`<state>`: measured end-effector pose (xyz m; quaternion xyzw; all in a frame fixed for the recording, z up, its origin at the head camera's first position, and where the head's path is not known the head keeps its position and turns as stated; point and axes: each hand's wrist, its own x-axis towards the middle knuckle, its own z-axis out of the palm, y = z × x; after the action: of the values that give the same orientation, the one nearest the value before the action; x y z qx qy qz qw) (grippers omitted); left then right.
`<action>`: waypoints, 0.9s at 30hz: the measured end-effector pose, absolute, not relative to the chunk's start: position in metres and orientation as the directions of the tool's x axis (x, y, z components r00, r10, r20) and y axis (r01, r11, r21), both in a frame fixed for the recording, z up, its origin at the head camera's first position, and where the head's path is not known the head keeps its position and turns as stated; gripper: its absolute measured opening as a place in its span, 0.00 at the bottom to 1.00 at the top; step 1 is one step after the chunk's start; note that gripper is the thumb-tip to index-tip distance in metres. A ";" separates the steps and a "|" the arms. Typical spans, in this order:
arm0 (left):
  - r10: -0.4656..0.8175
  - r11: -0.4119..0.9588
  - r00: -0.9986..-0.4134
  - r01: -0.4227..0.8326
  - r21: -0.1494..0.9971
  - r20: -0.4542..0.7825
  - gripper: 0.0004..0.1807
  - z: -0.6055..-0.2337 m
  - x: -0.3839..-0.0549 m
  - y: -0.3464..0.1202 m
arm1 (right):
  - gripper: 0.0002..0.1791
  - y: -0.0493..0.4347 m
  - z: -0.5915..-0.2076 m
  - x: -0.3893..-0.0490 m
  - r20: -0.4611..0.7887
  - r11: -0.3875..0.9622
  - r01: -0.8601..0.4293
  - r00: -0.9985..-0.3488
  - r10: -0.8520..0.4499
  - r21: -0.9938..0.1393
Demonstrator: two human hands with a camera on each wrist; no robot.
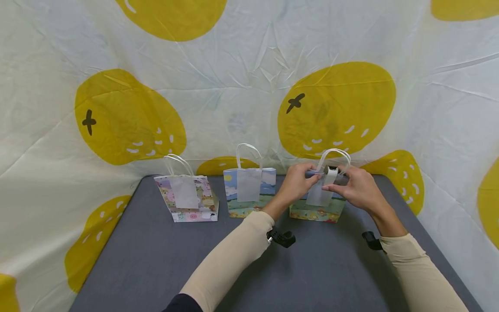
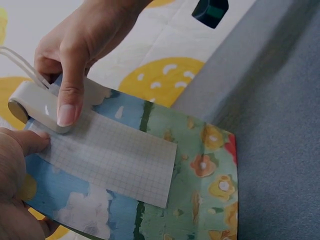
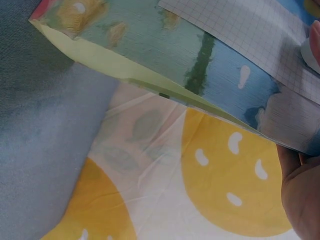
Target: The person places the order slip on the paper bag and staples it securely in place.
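Observation:
On the right, a small paper gift bag (image 1: 313, 213) with blue sky and painted flowers stands on the table, its white handles (image 1: 336, 151) rising above it. A white grid-paper slip (image 2: 115, 155) lies flat over its front. My left hand (image 1: 297, 184) pinches the bag's upper left edge, thumb on the slip. A small white stapler (image 2: 42, 105) sits over the bag's top edge and the slip's upper end. My right hand (image 1: 360, 188) holds that stapler, the thumb pressing on it in the left wrist view. Its fingers behind the bag are mostly hidden.
To the left stand a similar blue-and-green bag (image 1: 230, 190) and a pink animal-print bag (image 1: 206, 212), each with a white slip on its front. The grey table (image 1: 156, 260) ends at a white curtain (image 1: 234, 117) with yellow fruit shapes.

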<state>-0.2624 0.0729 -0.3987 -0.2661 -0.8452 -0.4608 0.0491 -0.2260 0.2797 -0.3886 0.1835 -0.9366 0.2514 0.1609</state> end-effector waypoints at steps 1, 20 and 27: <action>0.407 0.434 -0.853 0.496 0.752 0.328 0.04 -0.399 -0.263 0.073 | 0.29 0.280 -0.389 -0.226 0.397 0.805 -0.427 -0.879 -0.263 -0.412; 0.436 0.413 -0.844 0.496 0.764 0.312 0.03 -0.396 -0.263 0.068 | 0.27 0.277 -0.386 -0.225 0.416 0.805 -0.434 -0.871 -0.261 -0.405; 0.417 0.416 -0.854 0.482 0.771 0.309 0.04 -0.395 -0.263 0.069 | 0.32 0.276 -0.381 -0.221 0.378 0.752 -0.433 -0.888 -0.262 -0.497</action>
<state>-0.2626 0.0686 -0.3949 -0.2675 -0.8406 -0.4696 0.0346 -0.2213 0.2764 -0.3806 0.1881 -0.9249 0.2977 0.1436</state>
